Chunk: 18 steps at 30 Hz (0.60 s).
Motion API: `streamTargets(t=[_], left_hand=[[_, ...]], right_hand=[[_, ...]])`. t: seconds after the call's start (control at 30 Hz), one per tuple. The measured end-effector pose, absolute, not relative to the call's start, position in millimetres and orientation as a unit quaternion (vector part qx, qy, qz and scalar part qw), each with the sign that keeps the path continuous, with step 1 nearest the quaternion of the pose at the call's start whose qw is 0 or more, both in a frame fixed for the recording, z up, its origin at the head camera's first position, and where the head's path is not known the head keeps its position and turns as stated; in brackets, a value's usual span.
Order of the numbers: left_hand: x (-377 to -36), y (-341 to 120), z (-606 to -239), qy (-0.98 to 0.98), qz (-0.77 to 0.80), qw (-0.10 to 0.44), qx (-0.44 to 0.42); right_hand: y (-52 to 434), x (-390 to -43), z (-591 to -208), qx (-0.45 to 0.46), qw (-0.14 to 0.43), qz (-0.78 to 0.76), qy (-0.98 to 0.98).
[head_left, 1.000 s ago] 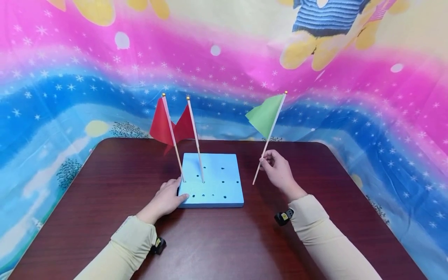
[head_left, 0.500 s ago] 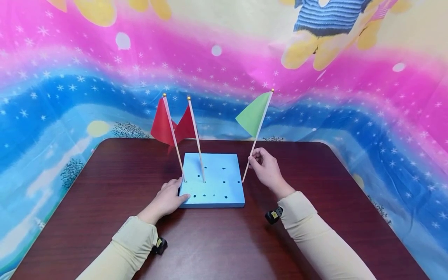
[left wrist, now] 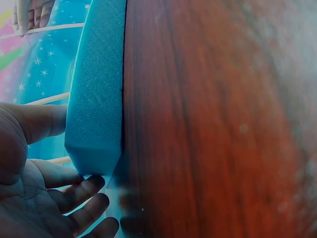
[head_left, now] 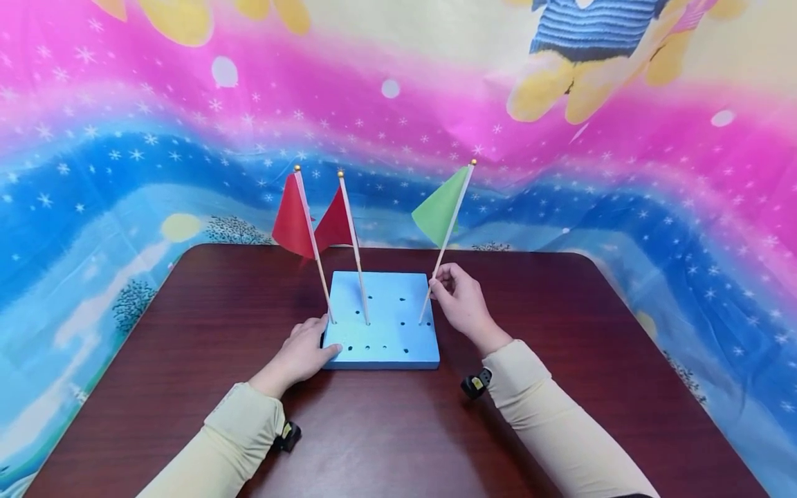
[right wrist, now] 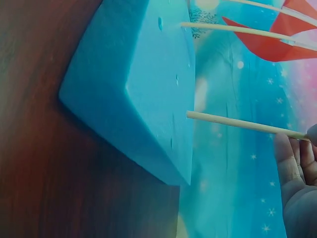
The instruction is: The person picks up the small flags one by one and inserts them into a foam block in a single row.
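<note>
A light blue foam board (head_left: 380,287) with several small holes lies on the table. My left hand (head_left: 303,351) holds its left side, with the thumb on the top face and the fingers along the side; the left wrist view shows the index fingertip at the board's corner. Two red flags, a left one (head_left: 292,221) and a right one (head_left: 336,221), stand in the board on thin sticks. With fingertips and thumb, my right hand (head_left: 462,301) pinches the stick of a green flag (head_left: 438,211). That stick leans right, its lower end over the board's right part near two holes.
The dark wooden table (head_left: 236,304) has rounded far corners. Behind it hangs a colourful printed cloth (head_left: 398,138). A small black device is worn at each wrist, on the left (head_left: 288,437) and right (head_left: 476,384) sleeve cuffs.
My right hand has moved left with the green flag, bringing the stick's lower end from beside the board to over its right part. The left hand stays on the board.
</note>
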<state>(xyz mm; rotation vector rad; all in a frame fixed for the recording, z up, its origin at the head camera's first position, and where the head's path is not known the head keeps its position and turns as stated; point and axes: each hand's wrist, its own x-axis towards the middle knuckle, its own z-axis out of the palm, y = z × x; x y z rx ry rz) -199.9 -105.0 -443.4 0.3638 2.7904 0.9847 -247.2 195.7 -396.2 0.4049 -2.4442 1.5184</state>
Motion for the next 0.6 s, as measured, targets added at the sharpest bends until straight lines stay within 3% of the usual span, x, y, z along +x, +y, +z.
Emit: streamTargets(t=[0.6], left_hand=[[-201.2,-104.9,-445.3,0.934,0.326,0.078,0.123]], right_hand=[[176.5,-250.6,-403.8,0.145,0.114,0.526,-0.83]])
